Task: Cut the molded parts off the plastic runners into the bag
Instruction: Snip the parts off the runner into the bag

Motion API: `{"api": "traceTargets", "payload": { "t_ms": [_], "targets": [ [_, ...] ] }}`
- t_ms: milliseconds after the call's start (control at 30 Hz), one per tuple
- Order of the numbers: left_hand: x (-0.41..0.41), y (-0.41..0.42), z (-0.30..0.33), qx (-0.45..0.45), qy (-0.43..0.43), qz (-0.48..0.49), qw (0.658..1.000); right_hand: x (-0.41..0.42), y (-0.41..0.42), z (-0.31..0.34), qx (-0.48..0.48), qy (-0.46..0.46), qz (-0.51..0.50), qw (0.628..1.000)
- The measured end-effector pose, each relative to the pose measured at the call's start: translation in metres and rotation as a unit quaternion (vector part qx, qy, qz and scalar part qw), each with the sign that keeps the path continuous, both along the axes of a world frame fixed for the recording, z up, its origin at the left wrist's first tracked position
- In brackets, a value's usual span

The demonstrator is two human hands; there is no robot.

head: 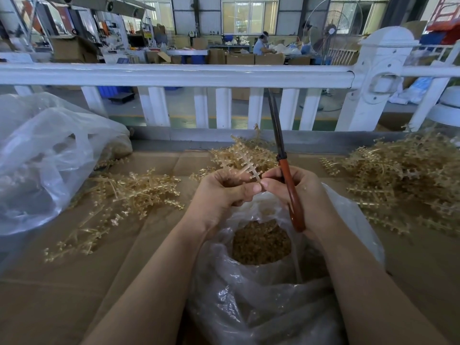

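Observation:
A translucent amber plastic runner [249, 163] with small molded parts along its arms is held above a clear plastic bag [263, 290]. My left hand [221, 192] grips its lower end between thumb and fingers. My right hand [298, 195] pinches the same end with thumb and forefinger while holding scissors [286, 175] with red-brown handles; their dark blades are closed and point up and away. Down inside the open bag lies a heap of cut amber parts [261, 242].
Piles of amber runners lie on the cardboard-covered table [74, 282]: one at left [124, 195], one behind the hands [249, 148], a large one at right [403, 180]. A second clear bag [42, 158] sits at far left. A white railing [174, 74] borders the table's far edge.

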State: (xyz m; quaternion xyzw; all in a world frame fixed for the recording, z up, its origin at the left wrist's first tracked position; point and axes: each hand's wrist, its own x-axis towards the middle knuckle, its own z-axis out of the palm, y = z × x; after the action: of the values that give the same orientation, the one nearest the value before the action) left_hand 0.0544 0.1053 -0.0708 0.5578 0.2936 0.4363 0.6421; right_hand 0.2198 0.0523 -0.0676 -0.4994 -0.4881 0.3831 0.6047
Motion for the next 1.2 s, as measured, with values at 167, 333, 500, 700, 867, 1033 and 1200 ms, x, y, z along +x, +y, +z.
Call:
{"api": "traceTargets", "payload": {
  "t_ms": [167, 333, 500, 700, 867, 1033, 1200],
  "targets": [
    [0.001, -0.003, 0.001, -0.019, -0.004, -0.021, 1.000, -0.001, 0.001, -0.001, 0.010, -0.021, -0.002, 1.000],
    [-0.001, -0.003, 0.002, -0.026, -0.039, -0.011, 0.999, 0.000, 0.000, 0.000, 0.013, -0.048, -0.007, 0.999],
    [-0.003, -0.002, 0.006, -0.059, -0.102, 0.021, 0.993, 0.006, 0.003, -0.006, 0.004, -0.182, -0.087, 0.979],
    [-0.007, 0.001, 0.007, -0.111, -0.168, 0.063, 0.978, 0.007, 0.003, -0.013, -0.001, -0.327, -0.094, 0.940],
    [-0.009, 0.003, 0.005, -0.105, -0.194, 0.045, 0.974, 0.006, 0.003, -0.016, 0.027, -0.430, -0.101, 0.897],
    [-0.009, 0.002, 0.003, -0.076, -0.191, 0.038, 0.978, 0.004, 0.002, -0.016, 0.050, -0.464, -0.110, 0.878],
    [-0.009, 0.001, 0.003, -0.067, -0.161, 0.020, 0.984, 0.003, 0.001, -0.017, 0.071, -0.482, -0.137, 0.863]
  ]
}}
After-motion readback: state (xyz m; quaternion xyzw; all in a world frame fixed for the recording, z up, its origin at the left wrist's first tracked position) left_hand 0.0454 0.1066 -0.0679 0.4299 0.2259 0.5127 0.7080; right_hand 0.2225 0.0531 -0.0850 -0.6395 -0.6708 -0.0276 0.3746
